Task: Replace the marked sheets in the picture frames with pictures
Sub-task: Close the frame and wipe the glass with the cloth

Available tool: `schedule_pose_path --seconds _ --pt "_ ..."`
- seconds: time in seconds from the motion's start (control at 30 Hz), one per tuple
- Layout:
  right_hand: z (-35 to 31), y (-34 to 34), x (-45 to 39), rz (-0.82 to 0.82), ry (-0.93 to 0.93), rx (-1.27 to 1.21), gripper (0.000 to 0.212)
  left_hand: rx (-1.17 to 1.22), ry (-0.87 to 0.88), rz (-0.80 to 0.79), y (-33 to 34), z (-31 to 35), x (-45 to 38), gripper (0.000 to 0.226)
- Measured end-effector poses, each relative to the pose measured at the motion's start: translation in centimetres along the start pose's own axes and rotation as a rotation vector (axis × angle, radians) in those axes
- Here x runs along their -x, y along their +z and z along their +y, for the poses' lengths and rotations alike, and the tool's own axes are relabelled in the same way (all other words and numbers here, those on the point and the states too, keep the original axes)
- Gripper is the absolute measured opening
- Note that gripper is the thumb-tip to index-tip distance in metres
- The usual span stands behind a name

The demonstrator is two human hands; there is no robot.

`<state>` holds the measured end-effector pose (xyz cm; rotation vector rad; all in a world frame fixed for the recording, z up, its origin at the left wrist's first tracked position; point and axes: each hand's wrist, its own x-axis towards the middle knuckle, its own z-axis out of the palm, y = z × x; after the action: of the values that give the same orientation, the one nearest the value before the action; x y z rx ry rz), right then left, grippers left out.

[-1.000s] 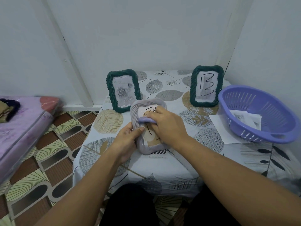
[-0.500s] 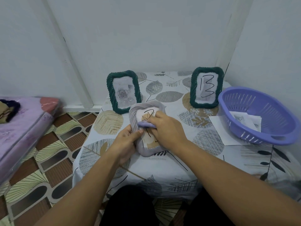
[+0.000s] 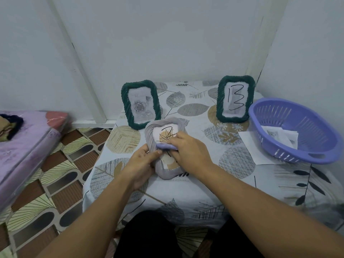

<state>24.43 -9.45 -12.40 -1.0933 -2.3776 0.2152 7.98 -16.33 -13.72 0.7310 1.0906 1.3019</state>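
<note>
Picture frame of grey ribbed material with rounded corners [image 3: 163, 146] lies near the middle of the table, tilted up toward the camera, with a black-marked sheet [image 3: 165, 135] visible inside its opening. Left hand [image 3: 140, 164] grasps the frame's left edge, fingers curled behind it and thumb pressed across the front. Right hand [image 3: 189, 152] rests over the frame's right and lower portion, fingers curled and pinching a small lilac strip [image 3: 166, 146] that lies across the frame's front; whether this strip belongs to the frame cannot be told. Both forearms reach in from the bottom edge. Supporting surface is a table covered with a white leaf-printed cloth [image 3: 186, 192], set into a corner of plain white walls [image 3: 167, 34]. At far left a bed with a purple cover [image 3: 24, 142] stands on a patterned tile floor [image 3: 55, 183]. Behind the held frame, to its left, a dark green rope-edged frame [image 3: 140, 104] stands upright and contains a rose picture. Further right, a second dark green frame [image 3: 235, 98] stands upright and contains a sheet marked "13". At right, a lilac slotted plastic basket [image 3: 297, 131] holds printed pictures [image 3: 279, 135] and sits partly on a white paper sheet [image 3: 251, 146].
</note>
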Motion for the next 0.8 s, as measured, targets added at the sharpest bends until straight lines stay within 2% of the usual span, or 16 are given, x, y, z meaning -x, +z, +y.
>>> schedule_pose_path --seconds 0.13,0.37,0.57,0.8 --pt "0.2 0.0 0.0 -0.009 0.02 -0.009 0.018 -0.044 -0.05 0.0 -0.3 0.2 -0.1 0.045" --pt "0.3 -0.1 -0.1 -0.019 0.038 -0.039 0.019 -0.119 -0.035 0.124 0.0 -0.5 -1.3 0.045" --pt "0.6 0.1 1.1 -0.075 0.005 -0.005 0.02 -0.112 -0.038 0.126 -0.1 -0.7 -1.1 0.042" --pt "0.5 -0.3 0.4 -0.057 0.011 0.015 0.021 -0.113 -0.035 0.131 0.1 -0.6 -0.9 0.041"
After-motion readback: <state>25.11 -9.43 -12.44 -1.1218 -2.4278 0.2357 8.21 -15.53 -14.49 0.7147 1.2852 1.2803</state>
